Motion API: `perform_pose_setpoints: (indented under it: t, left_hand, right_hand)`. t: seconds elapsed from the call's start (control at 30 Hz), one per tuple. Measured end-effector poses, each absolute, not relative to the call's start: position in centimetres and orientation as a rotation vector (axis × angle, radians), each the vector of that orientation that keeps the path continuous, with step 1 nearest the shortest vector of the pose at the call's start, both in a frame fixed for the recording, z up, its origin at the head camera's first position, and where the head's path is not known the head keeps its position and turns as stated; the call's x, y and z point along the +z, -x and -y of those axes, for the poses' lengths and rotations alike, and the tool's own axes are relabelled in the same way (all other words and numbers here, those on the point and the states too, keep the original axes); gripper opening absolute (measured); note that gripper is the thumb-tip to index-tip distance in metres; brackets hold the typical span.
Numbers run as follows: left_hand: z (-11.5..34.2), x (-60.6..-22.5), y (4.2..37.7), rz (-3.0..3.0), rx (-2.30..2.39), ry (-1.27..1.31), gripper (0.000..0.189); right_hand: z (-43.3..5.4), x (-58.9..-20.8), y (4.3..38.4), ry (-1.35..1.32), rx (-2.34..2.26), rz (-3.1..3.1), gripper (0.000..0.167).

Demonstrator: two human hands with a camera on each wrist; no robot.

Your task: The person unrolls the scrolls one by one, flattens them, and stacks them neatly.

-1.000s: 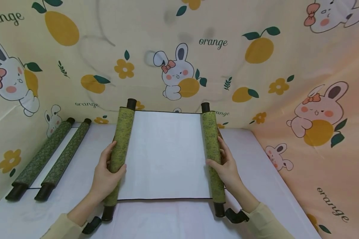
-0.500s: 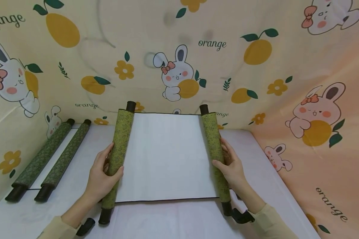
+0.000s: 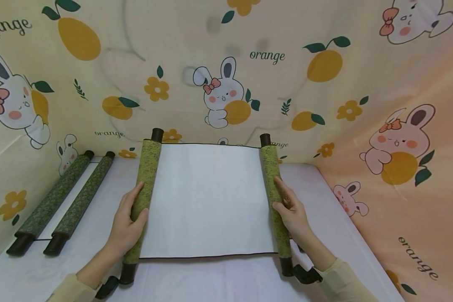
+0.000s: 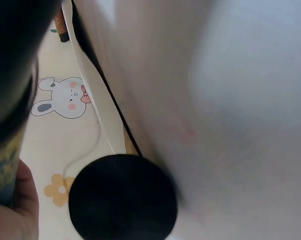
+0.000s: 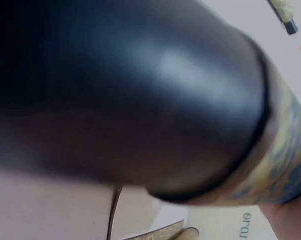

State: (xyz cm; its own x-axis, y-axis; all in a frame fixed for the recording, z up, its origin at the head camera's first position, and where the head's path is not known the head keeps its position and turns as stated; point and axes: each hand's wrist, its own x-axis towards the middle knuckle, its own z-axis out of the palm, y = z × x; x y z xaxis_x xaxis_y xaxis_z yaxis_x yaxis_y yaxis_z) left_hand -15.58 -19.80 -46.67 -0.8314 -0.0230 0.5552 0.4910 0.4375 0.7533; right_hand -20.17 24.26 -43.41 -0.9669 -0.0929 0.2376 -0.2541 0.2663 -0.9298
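Over the middle of the surface (image 3: 219, 279): holding a yellow-green scroll (image 3: 207, 201) part-open, pointing its upper ends toward the printed cloth (image 3: 226, 33) behind.
White sheet: stretching between two rollers, showing a plain face to the head view; not revealing clearly whether touching the surface.
Left roller (image 3: 148, 165): sitting in the left hand (image 3: 128, 220), being gripped with thumb in front and fingers going behind.
Right roller (image 3: 271, 165): sitting in the right hand (image 3: 292, 214), being pinched between thumb and bent fingers.
Dark green scroll (image 3: 56, 196): lying at the far left, well apart from both hands, showing a narrow white strip between two rolls.
Scroll step: probably adjusting the sheet's width by turning or parting the rollers; not telling opening from closing here.
Next roller move: likely calling for an even grip, turning both rollers equally and avoiding skewing or creasing the sheet.
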Motion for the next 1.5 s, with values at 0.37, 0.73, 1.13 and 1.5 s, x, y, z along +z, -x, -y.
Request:
perform_pose_setpoints:
  t: [0.37, 0.73, 1.13, 1.5]
  left_hand:
    - [19.5, -46.6, 15.9, 2.234, -1.318, 0.319, 0.093]
    - [20.1, -46.3, 15.8, 2.195, -1.253, 0.272, 0.09]
    - [22.2, -46.6, 15.7, 2.207, -1.258, 0.287, 0.087]
    - [23.7, -46.0, 15.4, 2.242, -1.233, 0.311, 0.068]
  right_hand:
    - [-24.2, -43.7, 19.9, -0.195, 1.837, 2.456, 0.089]
    - [-24.9, -43.7, 19.9, -0.156, 1.855, 2.436, 0.087]
    - [-26.0, -43.7, 20.0, -0.187, 1.936, 2.387, 0.083]
    - [-26.9, -43.5, 20.4, -0.136, 1.816, 2.499, 0.073]
